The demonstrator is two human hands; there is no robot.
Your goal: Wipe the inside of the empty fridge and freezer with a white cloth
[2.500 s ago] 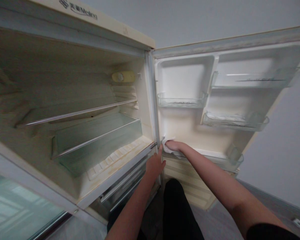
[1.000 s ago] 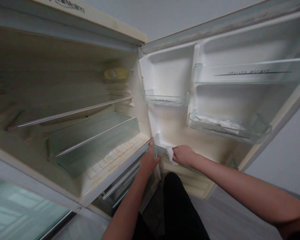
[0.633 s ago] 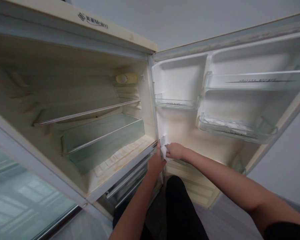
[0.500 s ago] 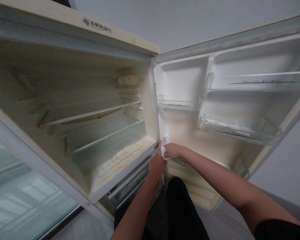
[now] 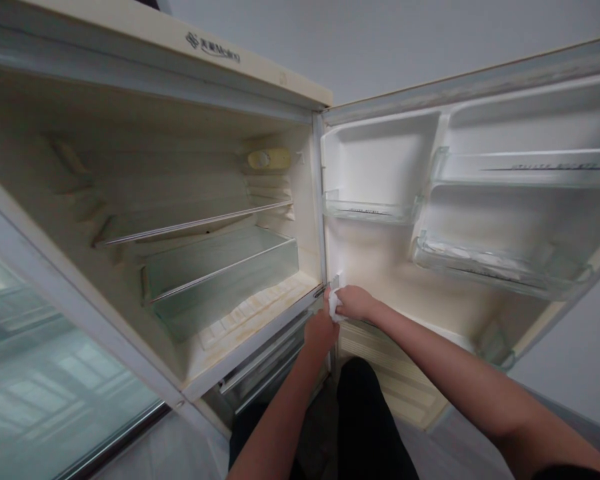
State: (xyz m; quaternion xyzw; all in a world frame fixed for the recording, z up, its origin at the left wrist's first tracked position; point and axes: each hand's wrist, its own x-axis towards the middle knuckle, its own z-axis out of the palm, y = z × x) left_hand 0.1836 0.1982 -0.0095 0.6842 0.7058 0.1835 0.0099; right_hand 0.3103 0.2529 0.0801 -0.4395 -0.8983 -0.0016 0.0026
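Head view: right hand (image 5: 355, 302) is closed around a white cloth (image 5: 333, 305), pressed against the lower inner corner of the open fridge door (image 5: 375, 260), beside the hinge. Left hand (image 5: 320, 331) rests just below against the cabinet's front edge (image 5: 260, 340); its finger spread cannot be determined. Door bins (image 5: 500, 267) are clear plastic.

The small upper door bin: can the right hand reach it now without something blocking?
Probably yes. The right hand holds a white cloth low on the open door, and nothing stands between it and the small upper door bin directly above.
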